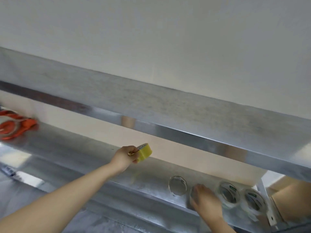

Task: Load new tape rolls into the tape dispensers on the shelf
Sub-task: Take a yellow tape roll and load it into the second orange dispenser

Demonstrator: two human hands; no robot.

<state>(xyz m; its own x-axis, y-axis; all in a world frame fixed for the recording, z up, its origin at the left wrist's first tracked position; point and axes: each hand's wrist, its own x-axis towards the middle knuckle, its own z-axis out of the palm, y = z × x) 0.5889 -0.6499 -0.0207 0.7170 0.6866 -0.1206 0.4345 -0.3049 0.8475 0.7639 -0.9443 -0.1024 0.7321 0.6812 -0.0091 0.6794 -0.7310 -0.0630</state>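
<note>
The left hand (124,157) is stretched out above the steel shelf (70,148), its fingers (130,148) clenched around a yellow tape roll (145,152). The roll sticks out beyond the fingertips toward the pale wall and is held clear of the shelf surface. A gold ring (131,153) sits on one of those fingers.

The right hand (206,200) lies over a covered clear roll (191,198) on the same shelf. The blurred right fingers (199,188) reach across its top; whether they grasp it or merely rest on it cannot be told. Just past those fingertips, on the thumb side, a single clear roll (177,185) sits apart from the hand. On the little-finger side a second clear roll (229,194) sits right beside the knuckles, and an end clear roll (254,201) lies next to it.

Well away from the left fingers, far along the shelf on their outer side, rests an orange tape dispenser (12,126), blurred. An upper shelf (185,105) hangs over both hands. A cardboard box (291,199) stands beyond the end roll.
</note>
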